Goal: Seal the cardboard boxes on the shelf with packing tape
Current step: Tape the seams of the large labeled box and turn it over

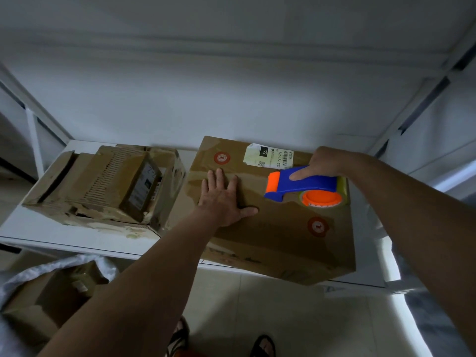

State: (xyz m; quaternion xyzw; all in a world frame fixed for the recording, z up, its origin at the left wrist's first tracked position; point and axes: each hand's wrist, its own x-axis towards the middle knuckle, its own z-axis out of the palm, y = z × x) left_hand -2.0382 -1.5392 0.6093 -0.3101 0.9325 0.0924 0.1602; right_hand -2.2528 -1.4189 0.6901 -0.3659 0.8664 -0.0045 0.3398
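Note:
A large brown cardboard box point(278, 228) with a white shipping label and two red round stickers lies on the white shelf point(77, 235), right of centre. My left hand point(221, 197) presses flat on the box top, fingers spread. My right hand point(324, 163) grips a blue and orange tape dispenser point(296, 185) with a roll of clear tape, held on the box top near its right side, index finger stretched along the handle.
A second, worn cardboard box point(108, 186) with smaller cartons on it sits on the shelf to the left. Below the shelf at lower left, another box point(59, 295) lies in white wrapping. White shelf posts stand at both sides. My sandalled feet show on the tiled floor.

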